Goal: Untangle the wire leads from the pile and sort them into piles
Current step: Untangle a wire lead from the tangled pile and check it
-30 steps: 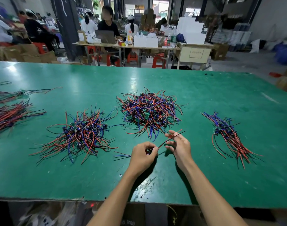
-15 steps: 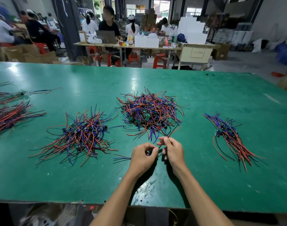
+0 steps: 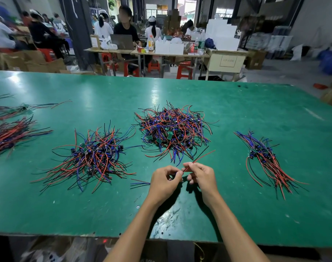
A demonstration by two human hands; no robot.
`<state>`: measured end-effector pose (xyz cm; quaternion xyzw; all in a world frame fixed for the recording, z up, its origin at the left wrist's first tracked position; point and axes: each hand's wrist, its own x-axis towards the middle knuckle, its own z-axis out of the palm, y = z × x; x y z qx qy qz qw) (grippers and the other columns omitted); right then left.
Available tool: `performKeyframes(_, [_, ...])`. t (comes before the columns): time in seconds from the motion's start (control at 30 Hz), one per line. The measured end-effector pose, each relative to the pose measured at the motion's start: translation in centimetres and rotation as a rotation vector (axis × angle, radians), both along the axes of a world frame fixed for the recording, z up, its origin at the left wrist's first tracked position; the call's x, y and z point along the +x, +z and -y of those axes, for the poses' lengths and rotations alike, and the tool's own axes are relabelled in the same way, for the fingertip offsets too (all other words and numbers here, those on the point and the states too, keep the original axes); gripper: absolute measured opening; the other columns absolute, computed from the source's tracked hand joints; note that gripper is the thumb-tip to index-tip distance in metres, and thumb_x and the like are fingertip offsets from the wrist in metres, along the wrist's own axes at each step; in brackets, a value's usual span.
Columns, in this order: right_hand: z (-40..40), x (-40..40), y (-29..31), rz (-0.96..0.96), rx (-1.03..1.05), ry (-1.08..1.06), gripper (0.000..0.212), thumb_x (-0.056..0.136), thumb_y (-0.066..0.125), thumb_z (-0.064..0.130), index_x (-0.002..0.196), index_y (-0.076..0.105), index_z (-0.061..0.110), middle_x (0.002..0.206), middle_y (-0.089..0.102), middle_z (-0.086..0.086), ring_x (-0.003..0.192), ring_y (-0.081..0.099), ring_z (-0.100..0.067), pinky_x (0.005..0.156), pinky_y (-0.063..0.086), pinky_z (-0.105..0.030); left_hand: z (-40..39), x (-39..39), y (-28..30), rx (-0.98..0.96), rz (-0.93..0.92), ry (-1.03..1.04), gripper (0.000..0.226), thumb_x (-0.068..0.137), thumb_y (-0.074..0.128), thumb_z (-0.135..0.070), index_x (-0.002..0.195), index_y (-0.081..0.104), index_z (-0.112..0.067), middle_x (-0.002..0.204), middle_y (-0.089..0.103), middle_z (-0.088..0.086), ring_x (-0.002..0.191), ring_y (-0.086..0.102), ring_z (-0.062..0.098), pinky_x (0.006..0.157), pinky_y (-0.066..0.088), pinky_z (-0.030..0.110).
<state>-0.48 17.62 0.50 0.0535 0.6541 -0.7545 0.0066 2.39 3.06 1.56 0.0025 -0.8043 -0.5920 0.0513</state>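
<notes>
Green table (image 3: 237,103), glossy, with a bright glare patch near mid-top and scuffs and pale specks along the near edge. Worn dark front lip, cardboard clutter below it.

On the surface, a tangled central pile (image 3: 172,133) of red, blue and black wire leads with small green boards mixed in. To its left, a looser spread pile (image 3: 91,157). To the right and well apart, a combed pile (image 3: 265,157), leads lying mostly parallel, fanning toward the near right. At the far left edge, two more bundles (image 3: 8,133), partly cut off by the frame.

Just in front of the central pile, both hands close together above the table. Left hand (image 3: 164,181) with fingers curled, pinching one wire lead (image 3: 199,157) at thumb and forefinger; blue and black ends trailing out to the left of the hand along the table. Right hand (image 3: 203,176) likewise curled, pinching the same lead, its red and black strands rising up and right from the fingertips toward the central pile.

Beyond the table, a dim workshop: concrete floor, dark pillar (image 3: 74,25), folding tables (image 3: 161,53) crowded with white boxes, bottles and a laptop, red plastic stools (image 3: 184,69) beneath, several seated people at work, stacked cartons and wrapped bales against the right wall
</notes>
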Motion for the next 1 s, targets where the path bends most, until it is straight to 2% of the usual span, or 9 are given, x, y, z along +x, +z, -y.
performKeyframes(0.1, [0.1,-0.4,0.1,0.017,-0.033,-0.058,0.021,0.101,0.056,0.012,0.092,0.074,0.006,0.088,0.077,-0.013,0.043,0.044,-0.009,0.038,0.035,-0.019,-0.2,0.0,0.0,-0.046,-0.006,-0.003,0.011,0.092,0.069,-0.019,0.087,0.078,-0.015,0.076,0.076,-0.001,0.077,0.072,0.020,0.075,0.057,0.036])
performKeyframes(0.3, [-0.3,-1.2,0.6,0.043,-0.163,-0.169,0.022,0.104,0.047,0.011,0.100,0.067,0.003,0.093,0.077,-0.010,0.042,0.035,-0.006,0.034,0.031,-0.019,-0.1,0.3,0.3,-0.083,0.008,-0.020,0.012,0.092,0.068,-0.022,0.085,0.077,-0.016,0.074,0.076,-0.005,0.074,0.072,0.013,0.076,0.058,0.031])
performKeyframes(0.43, [-0.7,-1.4,1.0,0.045,-0.288,-0.253,0.022,0.105,0.045,0.010,0.095,0.063,0.003,0.087,0.071,-0.009,0.042,0.037,-0.005,0.034,0.030,-0.019,-0.1,0.4,0.4,-0.105,0.002,-0.025,0.012,0.091,0.069,-0.023,0.086,0.078,-0.016,0.077,0.076,-0.005,0.075,0.071,0.010,0.077,0.058,0.030])
performKeyframes(0.6, [-1.2,-1.0,1.0,0.070,-0.471,-0.233,0.020,0.104,0.044,0.011,0.085,0.049,0.011,0.072,0.061,-0.012,0.037,0.035,-0.007,0.032,0.027,-0.018,0.0,0.5,0.3,-0.085,-0.016,-0.026,0.010,0.089,0.072,-0.022,0.083,0.078,-0.017,0.075,0.075,-0.004,0.072,0.071,0.014,0.073,0.057,0.031])
performKeyframes(0.7, [-1.1,-0.5,0.4,-0.028,-0.286,-0.131,0.024,0.109,0.041,0.022,0.091,0.051,0.012,0.069,0.067,-0.013,0.038,0.035,-0.008,0.034,0.029,-0.019,-0.1,0.6,0.1,-0.087,-0.040,-0.023,0.009,0.088,0.072,-0.020,0.080,0.076,-0.018,0.071,0.073,-0.005,0.062,0.063,0.008,0.066,0.052,0.026])
performKeyframes(0.83, [-0.5,0.5,-0.4,-0.156,-0.002,0.030,0.028,0.108,0.044,0.031,0.101,0.065,0.014,0.087,0.075,-0.015,0.045,0.045,-0.010,0.042,0.039,-0.019,0.0,0.6,0.0,-0.039,-0.058,-0.011,0.008,0.089,0.073,-0.019,0.084,0.078,-0.017,0.070,0.072,-0.006,0.058,0.058,0.003,0.061,0.047,0.020])
performKeyframes(0.93, [-0.4,0.8,-0.5,-0.177,0.046,0.021,0.029,0.107,0.045,0.031,0.097,0.067,0.014,0.089,0.076,-0.015,0.050,0.049,-0.010,0.047,0.042,-0.020,0.1,0.5,-0.1,-0.031,-0.064,-0.002,0.008,0.090,0.073,-0.020,0.084,0.079,-0.018,0.069,0.071,-0.009,0.058,0.057,0.001,0.061,0.045,0.018])
performKeyframes(1.0, [-0.5,0.7,-0.6,-0.171,0.023,0.003,0.031,0.105,0.047,0.034,0.096,0.067,0.012,0.081,0.075,-0.011,0.049,0.049,-0.009,0.046,0.041,-0.018,0.1,0.5,-0.1,-0.030,-0.071,-0.010,0.009,0.090,0.073,-0.024,0.084,0.077,-0.020,0.068,0.070,-0.008,0.058,0.056,0.002,0.060,0.044,0.019])
